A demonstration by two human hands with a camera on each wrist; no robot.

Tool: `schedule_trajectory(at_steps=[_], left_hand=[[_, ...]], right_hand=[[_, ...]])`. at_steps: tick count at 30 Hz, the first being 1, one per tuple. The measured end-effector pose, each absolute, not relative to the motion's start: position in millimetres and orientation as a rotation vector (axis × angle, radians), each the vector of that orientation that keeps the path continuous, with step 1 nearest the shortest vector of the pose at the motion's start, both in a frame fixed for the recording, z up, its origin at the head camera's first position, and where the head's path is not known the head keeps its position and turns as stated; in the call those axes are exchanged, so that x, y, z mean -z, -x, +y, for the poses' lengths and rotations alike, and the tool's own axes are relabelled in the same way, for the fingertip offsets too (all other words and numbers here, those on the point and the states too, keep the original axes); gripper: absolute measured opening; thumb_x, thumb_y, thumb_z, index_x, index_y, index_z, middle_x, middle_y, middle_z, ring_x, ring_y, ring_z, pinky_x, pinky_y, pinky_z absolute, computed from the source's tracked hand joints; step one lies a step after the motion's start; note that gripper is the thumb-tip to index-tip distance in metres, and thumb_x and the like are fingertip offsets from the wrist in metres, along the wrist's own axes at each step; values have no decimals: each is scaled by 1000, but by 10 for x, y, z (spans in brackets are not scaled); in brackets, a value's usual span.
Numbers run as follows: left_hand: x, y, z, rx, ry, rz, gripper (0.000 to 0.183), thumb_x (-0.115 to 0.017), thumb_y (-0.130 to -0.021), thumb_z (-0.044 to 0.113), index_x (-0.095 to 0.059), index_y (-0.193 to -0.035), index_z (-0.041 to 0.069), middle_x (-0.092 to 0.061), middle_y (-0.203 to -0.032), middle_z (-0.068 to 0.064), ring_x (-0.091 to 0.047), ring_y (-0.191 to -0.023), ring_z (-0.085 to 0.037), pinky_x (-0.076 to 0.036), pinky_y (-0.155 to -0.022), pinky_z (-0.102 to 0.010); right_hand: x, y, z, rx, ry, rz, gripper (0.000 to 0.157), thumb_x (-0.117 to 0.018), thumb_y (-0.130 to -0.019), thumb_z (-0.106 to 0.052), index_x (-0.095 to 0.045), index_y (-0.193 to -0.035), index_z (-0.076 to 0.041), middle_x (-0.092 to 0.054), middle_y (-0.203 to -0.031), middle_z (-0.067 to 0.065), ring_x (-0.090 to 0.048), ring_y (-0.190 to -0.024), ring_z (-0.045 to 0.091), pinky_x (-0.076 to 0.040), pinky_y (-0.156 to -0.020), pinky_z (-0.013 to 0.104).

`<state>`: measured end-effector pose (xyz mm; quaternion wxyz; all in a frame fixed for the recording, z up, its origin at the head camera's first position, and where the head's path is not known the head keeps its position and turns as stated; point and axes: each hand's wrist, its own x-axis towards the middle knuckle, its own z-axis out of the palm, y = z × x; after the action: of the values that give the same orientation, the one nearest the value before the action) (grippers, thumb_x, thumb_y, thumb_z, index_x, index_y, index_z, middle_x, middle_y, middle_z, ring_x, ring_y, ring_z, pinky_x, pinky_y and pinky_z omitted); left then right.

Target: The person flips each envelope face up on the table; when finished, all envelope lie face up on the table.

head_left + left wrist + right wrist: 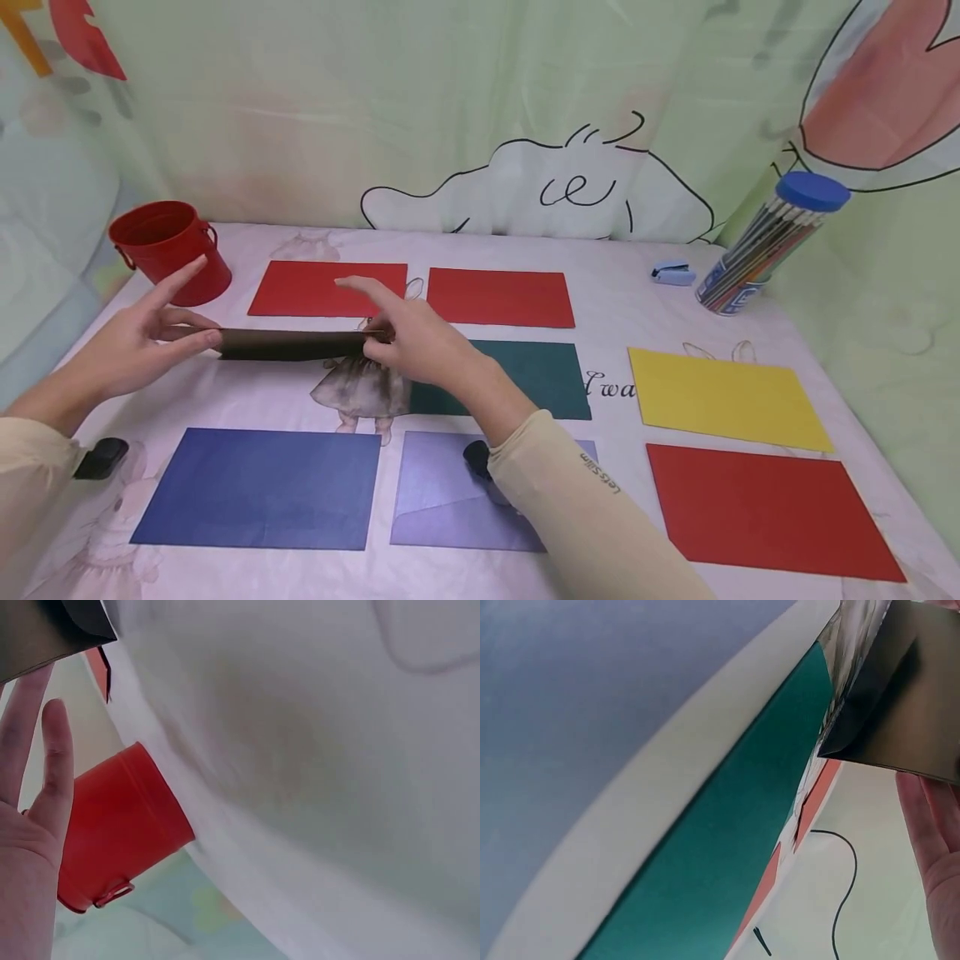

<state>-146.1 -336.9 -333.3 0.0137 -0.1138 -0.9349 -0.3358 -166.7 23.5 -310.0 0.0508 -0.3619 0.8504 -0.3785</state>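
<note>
Both hands hold a dark brown envelope up over the left half of the table, seen almost edge-on in the head view. At its left end, the left hand pinches it between thumb and fingers, index finger pointing up. The right hand pinches the right end, its index finger extended above the edge. The right wrist view shows the dark envelope's broad underside with fingers along its edge. Below the right forearm lie a green envelope and a lilac envelope, both partly covered by the arm.
A red bucket stands behind the left hand. Two red envelopes lie at the back, a blue envelope in front. Rightward are a yellow envelope, another red envelope, a blue stapler and a pencil jar.
</note>
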Motion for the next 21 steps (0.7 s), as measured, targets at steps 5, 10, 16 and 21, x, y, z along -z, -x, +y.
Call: schedule_trajectory(at_steps=[5,10,16,21], left_hand=[[3318,1496,-3335,1017,314,-2901,97,-75,-92,24,-11,-163,33,-54,-126,-28,-63,-99,-50,-52,-64,-24],[3317,1525,-3288,1043,279,-2901,103,-81,-87,23,-11,-163,31,-51,-126,-28,-61,-102,-53,-55,-63,-24],[3349,1546,-3263,1158,305,-2899,105,-82,-86,19,-11,-162,30,-41,-140,-34,-61,-103,-53,-59,-65,-35],[3392,1546,-3264,1210,361,-2881,95,-83,-85,13,-21,-157,20,-45,-134,-30,-66,-92,-42,-56,-65,-24]], right_hand=[[3104,1676,215,1213,1070,2608,71,-63,-93,-2,-34,-153,-27,-66,-89,1,-59,-68,12,-52,-62,25],[3113,1696,189,1209,1025,2630,72,-64,-93,0,-34,-153,-27,-56,-67,2,-50,-50,17,-50,-59,26],[3133,1723,156,1177,937,2664,64,-65,-91,-1,-40,-146,-23,-47,-61,5,-44,-49,16,-46,-57,25],[3145,1742,124,1165,833,2649,52,-69,-88,1,-50,-133,-17,-45,-58,4,-42,-49,13,-43,-55,25]])
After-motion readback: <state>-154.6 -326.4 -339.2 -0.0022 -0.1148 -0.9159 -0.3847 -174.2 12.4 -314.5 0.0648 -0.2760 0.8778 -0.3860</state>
